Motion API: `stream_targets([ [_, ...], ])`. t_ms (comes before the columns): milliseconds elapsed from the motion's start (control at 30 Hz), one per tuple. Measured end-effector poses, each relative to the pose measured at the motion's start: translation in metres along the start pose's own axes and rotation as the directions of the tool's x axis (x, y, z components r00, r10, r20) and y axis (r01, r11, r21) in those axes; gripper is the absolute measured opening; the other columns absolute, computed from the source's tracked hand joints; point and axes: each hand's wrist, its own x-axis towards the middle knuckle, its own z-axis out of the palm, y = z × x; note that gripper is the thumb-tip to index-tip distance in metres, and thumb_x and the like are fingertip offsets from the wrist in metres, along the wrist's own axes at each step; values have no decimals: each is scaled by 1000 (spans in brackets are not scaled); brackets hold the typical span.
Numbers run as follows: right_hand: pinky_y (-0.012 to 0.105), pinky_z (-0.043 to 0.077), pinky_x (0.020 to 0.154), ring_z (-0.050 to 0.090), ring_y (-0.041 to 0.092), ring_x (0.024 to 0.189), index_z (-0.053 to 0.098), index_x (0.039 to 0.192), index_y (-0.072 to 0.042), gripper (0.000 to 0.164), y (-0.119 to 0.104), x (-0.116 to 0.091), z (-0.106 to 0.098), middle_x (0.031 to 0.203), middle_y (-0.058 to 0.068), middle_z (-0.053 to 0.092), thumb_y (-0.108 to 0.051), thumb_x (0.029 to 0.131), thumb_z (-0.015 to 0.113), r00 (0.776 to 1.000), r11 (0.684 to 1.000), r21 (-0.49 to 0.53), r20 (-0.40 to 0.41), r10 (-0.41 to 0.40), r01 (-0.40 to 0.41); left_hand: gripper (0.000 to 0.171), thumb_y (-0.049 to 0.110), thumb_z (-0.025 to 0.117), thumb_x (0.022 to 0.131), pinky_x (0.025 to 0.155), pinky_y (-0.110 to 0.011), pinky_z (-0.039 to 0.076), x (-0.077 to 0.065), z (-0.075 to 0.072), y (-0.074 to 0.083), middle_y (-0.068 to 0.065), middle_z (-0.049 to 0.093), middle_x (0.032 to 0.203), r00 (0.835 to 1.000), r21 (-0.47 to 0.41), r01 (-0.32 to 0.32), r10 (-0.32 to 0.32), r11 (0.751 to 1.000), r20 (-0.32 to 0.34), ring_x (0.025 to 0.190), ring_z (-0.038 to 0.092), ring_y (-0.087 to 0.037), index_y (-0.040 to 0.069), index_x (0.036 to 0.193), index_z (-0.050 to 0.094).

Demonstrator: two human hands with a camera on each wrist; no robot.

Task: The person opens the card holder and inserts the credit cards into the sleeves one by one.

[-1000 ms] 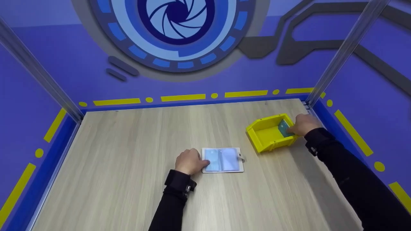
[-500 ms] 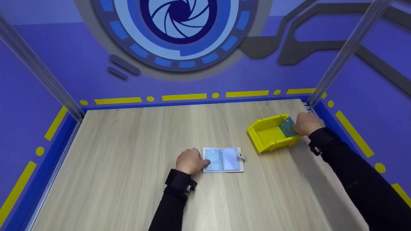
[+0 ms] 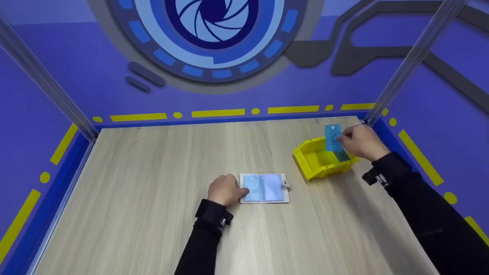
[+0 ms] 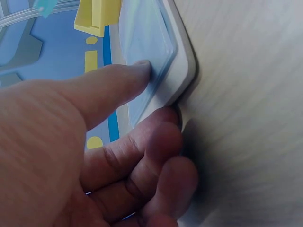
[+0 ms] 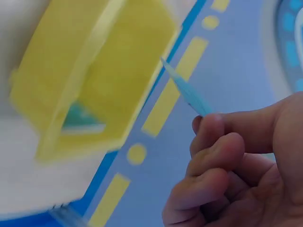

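An opened card holder (image 3: 272,188) with a white cover and clear sleeves lies flat on the table. My left hand (image 3: 225,190) grips its left edge; in the left wrist view the thumb (image 4: 120,82) presses on the clear sleeve and the index finger is at the cover's edge. Over the yellow bin (image 3: 310,170), my right hand (image 3: 363,142) pinches a blue card (image 3: 332,137) by its right side. The right wrist view catches this card (image 5: 187,94) nearly edge-on. Inside the bin rests a darker teal card (image 3: 342,156), partly hidden by the hand.
The wooden table (image 3: 160,168) is bounded by a purple back wall (image 3: 214,101) and side walls with yellow dashes. A metal post (image 3: 414,57) stands at the back right corner. A small strap (image 3: 287,186) sticks out from the card holder's right side.
My right hand has lifted the blue card out of the bin and upward, leaving the teal card inside. The left hand and the card holder have stayed in place.
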Motion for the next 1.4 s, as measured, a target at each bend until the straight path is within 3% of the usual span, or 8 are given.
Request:
stream_targets([
  [133, 36, 44, 68, 54, 23, 76, 68, 102, -5, 29, -31, -9, 20, 85, 8, 57, -24, 117, 52, 999, 999, 7, 41, -32, 31, 59, 43, 87, 92, 54, -33, 31, 0, 0, 0, 8, 43, 57, 1000, 7, -1, 1, 1000, 4, 56, 43, -14, 20, 56, 46],
  [200, 37, 47, 72, 57, 24, 81, 70, 111, -3, 29, -46, -14, 35, 94, 12, 64, -23, 118, 50, 996, 998, 19, 58, -66, 65, 59, 43, 87, 92, 54, -34, 31, 0, 0, 1, 8, 43, 57, 1000, 10, 0, 0, 1000, 4, 55, 43, -14, 20, 56, 46],
  [433, 34, 50, 68, 58, 22, 77, 69, 113, -7, 26, -80, -23, 91, 89, 7, 60, -23, 118, 50, 979, 991, 111, 183, -90, 70, 57, 43, 87, 92, 55, -34, 32, -1, 0, 1, 7, 45, 59, 1000, 1, 3, -3, 1000, 6, 56, 44, -15, 20, 57, 48],
  [767, 34, 49, 77, 60, 21, 83, 72, 126, -2, 30, -97, -15, 143, 91, 6, 63, -22, 115, 54, 957, 994, 33, 269, -110, 105, 57, 42, 87, 90, 54, -34, 30, 0, 0, -1, 8, 42, 58, 1000, -14, -9, 9, 1000, -9, 56, 42, -14, 21, 56, 46],
  [967, 35, 46, 75, 59, 20, 81, 73, 122, -5, 26, -97, -11, 162, 83, 3, 56, -23, 114, 56, 939, 994, -17, 329, -98, 110, 54, 40, 86, 90, 53, -34, 31, 1, 0, 0, 8, 44, 58, 1000, -18, -10, 11, 1000, 10, 56, 43, -14, 21, 56, 49],
  [1233, 39, 53, 88, 64, 23, 94, 69, 140, 0, 37, -100, -7, 170, 102, 7, 70, -25, 115, 56, 942, 997, -32, 331, -62, 76, 54, 41, 85, 92, 54, -34, 31, 2, -1, 0, 7, 44, 59, 999, -14, 15, -14, 1000, 28, 56, 43, -15, 19, 57, 49],
  [1400, 39, 53, 86, 64, 23, 92, 69, 139, 0, 38, -99, -4, 174, 101, 8, 70, -25, 115, 55, 944, 997, -42, 327, -43, 60, 54, 42, 86, 92, 55, -34, 32, 1, -1, 0, 7, 44, 61, 999, -25, 27, -26, 999, 31, 57, 44, -15, 19, 60, 50],
])
